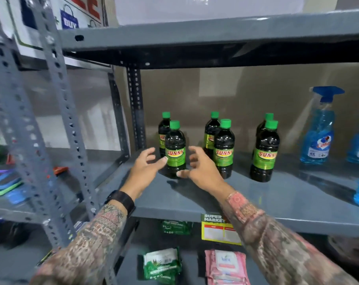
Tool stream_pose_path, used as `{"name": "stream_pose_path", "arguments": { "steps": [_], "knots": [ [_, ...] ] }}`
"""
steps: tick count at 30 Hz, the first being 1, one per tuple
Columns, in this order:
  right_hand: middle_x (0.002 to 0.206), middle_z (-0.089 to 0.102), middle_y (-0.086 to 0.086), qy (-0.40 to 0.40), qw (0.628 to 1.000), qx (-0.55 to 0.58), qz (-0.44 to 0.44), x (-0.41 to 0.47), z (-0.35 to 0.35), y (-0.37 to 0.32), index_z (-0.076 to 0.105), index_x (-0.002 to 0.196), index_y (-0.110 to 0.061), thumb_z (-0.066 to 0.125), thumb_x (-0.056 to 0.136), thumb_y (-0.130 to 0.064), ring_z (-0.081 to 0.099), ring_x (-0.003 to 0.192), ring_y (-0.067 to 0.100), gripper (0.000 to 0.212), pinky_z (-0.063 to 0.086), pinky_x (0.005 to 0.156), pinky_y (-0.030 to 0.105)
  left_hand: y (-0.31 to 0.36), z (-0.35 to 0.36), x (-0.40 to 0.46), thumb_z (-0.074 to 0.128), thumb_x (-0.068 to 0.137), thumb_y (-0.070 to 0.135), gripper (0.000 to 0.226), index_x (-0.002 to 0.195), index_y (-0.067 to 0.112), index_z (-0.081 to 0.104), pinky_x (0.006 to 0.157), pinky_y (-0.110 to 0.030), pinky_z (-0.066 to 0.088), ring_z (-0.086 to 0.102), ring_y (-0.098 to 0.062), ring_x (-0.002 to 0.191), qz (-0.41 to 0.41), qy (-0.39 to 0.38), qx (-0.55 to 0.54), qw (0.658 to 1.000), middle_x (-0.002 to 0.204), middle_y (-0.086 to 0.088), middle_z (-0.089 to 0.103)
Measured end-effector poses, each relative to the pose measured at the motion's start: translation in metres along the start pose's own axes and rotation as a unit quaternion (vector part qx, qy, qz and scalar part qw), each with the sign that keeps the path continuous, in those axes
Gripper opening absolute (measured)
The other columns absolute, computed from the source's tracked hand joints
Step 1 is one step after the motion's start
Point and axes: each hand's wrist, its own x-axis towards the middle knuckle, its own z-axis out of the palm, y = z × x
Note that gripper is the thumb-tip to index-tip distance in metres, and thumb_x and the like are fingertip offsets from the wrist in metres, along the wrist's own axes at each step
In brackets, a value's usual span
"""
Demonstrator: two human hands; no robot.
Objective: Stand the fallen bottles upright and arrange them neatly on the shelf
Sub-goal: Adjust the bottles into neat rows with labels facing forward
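Several dark bottles with green caps and green SUNNY labels stand upright in pairs on the grey metal shelf [256,200]. The front left bottle [175,148] stands between my two hands. My left hand [146,166] is at its left side, fingers spread, thumb tip touching the label. My right hand [199,165] is at its right side, fingers apart, thumb near the bottle's base. Neither hand is closed around it. To the right stand the front middle bottle [224,149] and the front right bottle [265,151], each with another bottle behind it.
Blue spray bottles [318,138] stand at the shelf's right end. The upper shelf [215,36] hangs low overhead. Perforated grey uprights [57,112] rise at the left. Below lie green wipe packs [162,266], pink wipe packs [226,266] and a yellow price tag [219,229].
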Motion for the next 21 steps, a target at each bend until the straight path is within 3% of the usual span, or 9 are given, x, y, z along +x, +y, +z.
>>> {"name": "stream_pose_path", "arguments": {
  "steps": [2, 4, 8, 12, 15, 21],
  "knots": [
    [0.134, 0.062, -0.004, -0.005, 1.0, 0.0, 0.01, 0.017, 0.011, 0.003, 0.044, 0.147, -0.018, 0.1, 0.057, -0.023, 0.061, 0.123, 0.016, 0.105, 0.049, 0.11, 0.041, 0.007, 0.005, 0.008, 0.073, 0.097, 0.023, 0.063, 0.153, 0.026, 0.043, 0.091, -0.021, 0.052, 0.063, -0.013, 0.117, 0.024, -0.064, -0.02, 0.997, 0.132, 0.005, 0.058],
    [0.131, 0.066, -0.004, -0.001, 1.0, -0.003, 0.026, 0.028, 0.018, 0.008, 0.044, 0.145, -0.019, 0.101, 0.051, -0.022, 0.064, 0.12, 0.017, 0.11, 0.051, 0.107, 0.04, 0.006, 0.011, 0.019, 0.074, 0.095, 0.011, 0.058, 0.147, 0.021, 0.049, 0.085, -0.014, 0.055, 0.068, -0.006, 0.113, 0.056, -0.115, -0.03, 0.991, 0.132, 0.005, 0.066],
    [0.12, 0.071, -0.004, 0.018, 0.999, -0.017, 0.032, 0.035, 0.027, 0.012, 0.052, 0.135, -0.021, 0.101, 0.057, -0.016, 0.066, 0.11, 0.014, 0.093, 0.053, 0.092, 0.027, 0.002, 0.019, 0.033, 0.077, 0.091, 0.003, 0.048, 0.133, 0.022, 0.061, 0.091, -0.021, 0.056, 0.074, -0.001, 0.105, 0.088, -0.13, -0.039, 0.987, 0.12, 0.006, 0.075],
    [0.118, 0.073, -0.004, 0.032, 0.999, -0.029, 0.025, 0.036, 0.031, 0.014, 0.055, 0.131, -0.02, 0.101, 0.058, -0.019, 0.069, 0.109, 0.015, 0.087, 0.055, 0.098, 0.035, -0.002, 0.019, 0.035, 0.076, 0.092, 0.004, 0.05, 0.138, 0.017, 0.061, 0.09, -0.02, 0.057, 0.074, 0.0, 0.105, 0.103, -0.122, -0.044, 0.986, 0.121, 0.006, 0.075],
    [0.116, 0.073, -0.006, 0.027, 0.998, -0.045, 0.02, 0.033, 0.03, 0.012, 0.055, 0.129, -0.022, 0.1, 0.057, -0.024, 0.069, 0.108, 0.014, 0.085, 0.056, 0.097, 0.036, -0.005, 0.015, 0.031, 0.077, 0.092, 0.007, 0.055, 0.142, 0.018, 0.059, 0.103, -0.033, 0.056, 0.072, -0.012, 0.117, 0.106, -0.125, -0.051, 0.985, 0.127, 0.003, 0.075],
    [0.112, 0.073, -0.012, 0.015, 0.999, -0.045, 0.015, 0.01, 0.03, 0.005, 0.054, 0.129, -0.027, 0.1, 0.059, -0.022, 0.067, 0.107, 0.007, 0.084, 0.053, 0.094, 0.03, -0.014, 0.007, 0.015, 0.078, 0.091, 0.012, 0.048, 0.133, 0.031, 0.064, 0.111, -0.048, 0.052, 0.071, -0.015, 0.121, 0.116, -0.135, -0.05, 0.983, 0.127, 0.006, 0.076]
  ]
}}
